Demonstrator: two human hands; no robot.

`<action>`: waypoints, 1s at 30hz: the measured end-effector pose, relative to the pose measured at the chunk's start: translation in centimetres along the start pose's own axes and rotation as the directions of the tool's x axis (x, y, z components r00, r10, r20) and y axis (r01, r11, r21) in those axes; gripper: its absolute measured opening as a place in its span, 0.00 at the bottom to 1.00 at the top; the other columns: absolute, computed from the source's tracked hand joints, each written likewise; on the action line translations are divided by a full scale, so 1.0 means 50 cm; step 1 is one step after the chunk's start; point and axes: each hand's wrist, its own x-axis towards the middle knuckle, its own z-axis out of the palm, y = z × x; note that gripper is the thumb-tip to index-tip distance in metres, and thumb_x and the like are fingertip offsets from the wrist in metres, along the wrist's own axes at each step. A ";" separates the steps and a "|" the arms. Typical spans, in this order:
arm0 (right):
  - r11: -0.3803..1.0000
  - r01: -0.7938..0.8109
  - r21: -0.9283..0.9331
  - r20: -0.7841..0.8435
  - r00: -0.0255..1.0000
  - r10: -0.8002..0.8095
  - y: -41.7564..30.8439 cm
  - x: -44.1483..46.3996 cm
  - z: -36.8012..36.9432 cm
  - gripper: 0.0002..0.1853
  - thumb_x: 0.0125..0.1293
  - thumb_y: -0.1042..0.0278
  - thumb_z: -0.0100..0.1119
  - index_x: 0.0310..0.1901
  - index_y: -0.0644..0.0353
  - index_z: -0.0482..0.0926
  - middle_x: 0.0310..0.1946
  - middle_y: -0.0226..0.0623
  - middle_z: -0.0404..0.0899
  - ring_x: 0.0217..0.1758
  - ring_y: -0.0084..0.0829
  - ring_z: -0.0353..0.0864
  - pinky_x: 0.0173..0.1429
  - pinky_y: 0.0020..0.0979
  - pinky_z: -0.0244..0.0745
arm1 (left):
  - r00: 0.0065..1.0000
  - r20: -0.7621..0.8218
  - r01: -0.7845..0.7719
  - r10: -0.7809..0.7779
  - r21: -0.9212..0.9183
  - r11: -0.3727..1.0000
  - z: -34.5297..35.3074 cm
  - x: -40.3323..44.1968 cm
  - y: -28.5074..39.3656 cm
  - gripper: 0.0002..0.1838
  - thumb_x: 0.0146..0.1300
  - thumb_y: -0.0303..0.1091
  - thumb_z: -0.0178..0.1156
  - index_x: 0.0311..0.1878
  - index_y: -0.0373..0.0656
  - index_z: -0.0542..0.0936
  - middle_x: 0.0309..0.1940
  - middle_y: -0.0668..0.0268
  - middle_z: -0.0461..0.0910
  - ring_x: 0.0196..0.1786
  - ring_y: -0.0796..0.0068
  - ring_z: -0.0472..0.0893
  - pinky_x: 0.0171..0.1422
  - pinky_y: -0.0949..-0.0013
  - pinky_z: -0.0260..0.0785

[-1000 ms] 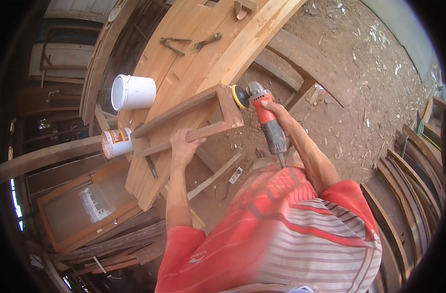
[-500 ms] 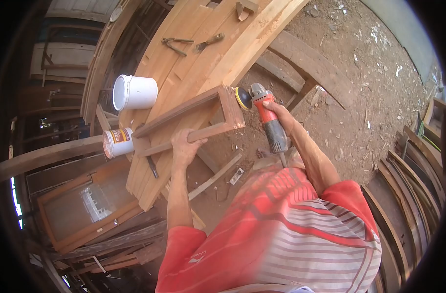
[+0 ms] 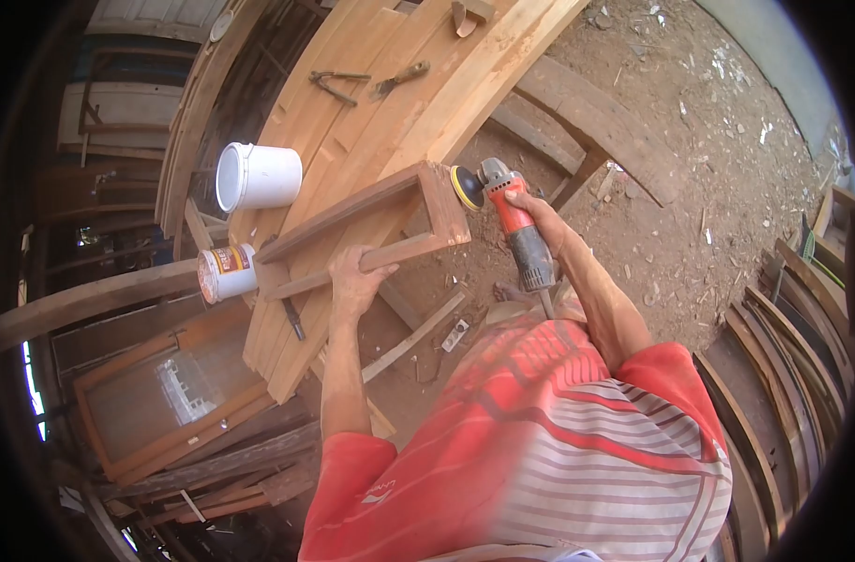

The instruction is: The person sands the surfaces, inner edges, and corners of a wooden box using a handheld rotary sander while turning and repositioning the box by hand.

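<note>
My right hand (image 3: 538, 217) is wrapped round the red and black body of an angle grinder (image 3: 523, 245). Its round sanding disc, black with a yellow edge, faces the near end of a brown wooden frame (image 3: 443, 208), close against it; whether they touch I cannot tell. My left hand (image 3: 357, 278) grips the lower rail of that frame, fingers over the wood. The frame lies tilted on the plank bench (image 3: 380, 131), its end sticking out past the bench edge. The far side of the grinder grip is hidden by my hand.
On the bench are a white bucket (image 3: 268, 176), a smaller labelled tub (image 3: 229, 273), pincers (image 3: 336, 86), a scraper (image 3: 404, 79) and a dark-handled tool (image 3: 293, 320). A power socket (image 3: 455, 335) lies on the dirt floor. Curved timbers (image 3: 774, 384) stack at right; a glazed panel (image 3: 179, 389) leans at left.
Almost nothing differs. The grinder's rear end has shifted very slightly to the right, and the frame stays in my left hand.
</note>
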 end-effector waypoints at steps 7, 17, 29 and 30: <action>1.000 0.005 -0.008 -0.011 1.000 -0.005 0.014 -0.001 -0.008 0.36 0.67 0.35 0.70 0.56 0.65 0.80 0.35 0.40 0.84 0.31 0.32 0.87 0.37 0.35 0.86 | 1.000 0.022 0.016 -0.016 -0.013 1.000 0.002 0.001 -0.007 0.29 0.52 0.51 0.83 0.51 0.42 0.86 0.52 0.56 0.85 0.62 0.48 0.78 0.71 0.48 0.66; 1.000 -0.022 0.002 -0.017 1.000 0.022 0.011 0.008 -0.016 0.36 0.68 0.36 0.70 0.57 0.66 0.79 0.35 0.41 0.84 0.32 0.35 0.89 0.35 0.37 0.86 | 0.999 0.036 0.036 -0.035 -0.022 0.999 -0.006 0.003 0.009 0.29 0.53 0.51 0.82 0.51 0.41 0.86 0.52 0.56 0.85 0.62 0.48 0.78 0.72 0.48 0.64; 0.997 -0.059 0.047 0.007 0.998 0.058 0.024 0.031 -0.022 0.34 0.68 0.34 0.69 0.56 0.60 0.78 0.35 0.38 0.84 0.30 0.32 0.87 0.36 0.34 0.87 | 0.998 0.029 0.047 -0.046 -0.002 0.999 -0.004 0.000 0.009 0.29 0.53 0.51 0.82 0.51 0.42 0.86 0.53 0.56 0.85 0.63 0.48 0.77 0.73 0.49 0.63; 0.997 -0.058 0.046 0.008 0.998 0.057 0.022 0.028 -0.021 0.34 0.68 0.34 0.69 0.56 0.60 0.78 0.35 0.38 0.84 0.30 0.32 0.87 0.36 0.34 0.87 | 0.998 0.025 0.054 -0.054 0.003 0.999 -0.005 0.000 0.010 0.29 0.53 0.51 0.82 0.51 0.42 0.86 0.53 0.56 0.85 0.63 0.48 0.77 0.73 0.49 0.63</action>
